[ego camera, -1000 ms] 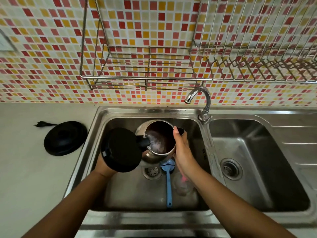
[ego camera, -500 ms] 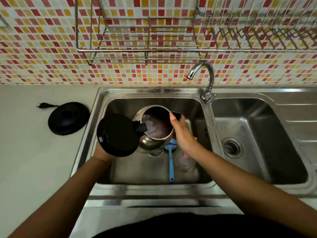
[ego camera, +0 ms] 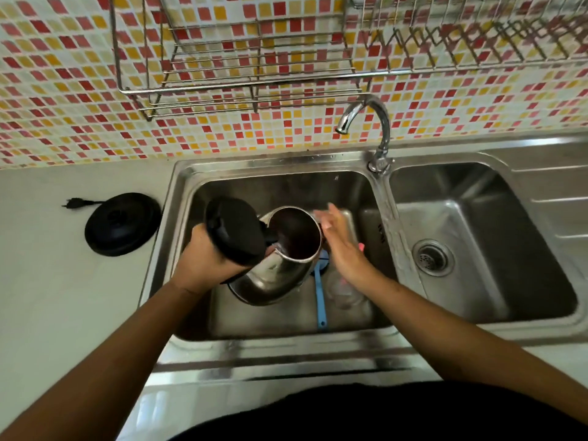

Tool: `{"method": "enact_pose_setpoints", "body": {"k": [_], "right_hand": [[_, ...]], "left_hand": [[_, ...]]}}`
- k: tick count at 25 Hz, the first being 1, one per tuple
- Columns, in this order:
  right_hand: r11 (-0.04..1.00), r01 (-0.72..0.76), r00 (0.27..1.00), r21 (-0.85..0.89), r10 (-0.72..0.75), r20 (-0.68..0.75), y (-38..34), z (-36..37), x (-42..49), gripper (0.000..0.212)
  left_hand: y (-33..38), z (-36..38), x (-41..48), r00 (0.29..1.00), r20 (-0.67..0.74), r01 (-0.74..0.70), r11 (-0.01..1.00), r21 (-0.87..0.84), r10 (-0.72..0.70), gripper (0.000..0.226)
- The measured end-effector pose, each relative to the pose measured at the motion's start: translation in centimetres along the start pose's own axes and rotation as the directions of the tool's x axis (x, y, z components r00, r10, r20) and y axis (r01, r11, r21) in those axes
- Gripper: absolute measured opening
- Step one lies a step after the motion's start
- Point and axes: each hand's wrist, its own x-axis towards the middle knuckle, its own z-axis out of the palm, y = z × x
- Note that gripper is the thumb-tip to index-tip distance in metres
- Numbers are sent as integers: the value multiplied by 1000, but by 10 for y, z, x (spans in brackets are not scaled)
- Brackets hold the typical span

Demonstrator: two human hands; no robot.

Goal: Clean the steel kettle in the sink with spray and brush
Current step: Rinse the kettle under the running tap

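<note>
The steel kettle (ego camera: 273, 275) is tilted over the left sink basin (ego camera: 286, 186), its black lid (ego camera: 235, 230) hinged open toward me and its dark inside showing. My left hand (ego camera: 203, 262) grips the kettle's handle below the lid. My right hand (ego camera: 337, 243) is beside the kettle's rim on the right, fingers straight and blurred, holding nothing. A blue brush (ego camera: 320, 297) lies on the basin floor, its head under the kettle. A clear spray bottle (ego camera: 345, 291) with a pink top lies beside the brush, partly hidden by my right wrist.
The chrome tap (ego camera: 372, 122) stands between the two basins. The right basin (ego camera: 477, 192) has a drain strainer. The kettle's black base (ego camera: 122, 224) with its plug sits on the white counter at the left. Wire racks (ego camera: 241, 74) hang on the tiled wall.
My right hand has let go of the kettle's rim and opened beside it. The kettle has tilted more and the view has dropped lower.
</note>
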Motion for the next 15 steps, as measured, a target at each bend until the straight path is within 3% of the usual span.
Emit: {"method": "enact_pose_setpoints", "body": {"k": [2,5,7,10,15], "right_hand": [[997,41,972,-65,-55,-230,9,-22,0,58],[898,-108,862,-427,-130,-491,40,-64,0,61],[752,-259,853,-607,-116,-508,69,-79,-1,66],[575,-321,891,-753,-87,-446,88,-80,-1,65],[556,-326,897,-765,-73,-435,87,-83,6,63]], "left_hand": [[7,4,12,981,144,-153,979,134,133,39],[1,9,27,940,266,-281,929,240,216,60],[4,11,35,921,312,-333,885,324,232,68],[6,11,47,927,315,-338,823,457,205,76],[5,13,63,949,277,-281,796,536,149,60]]}}
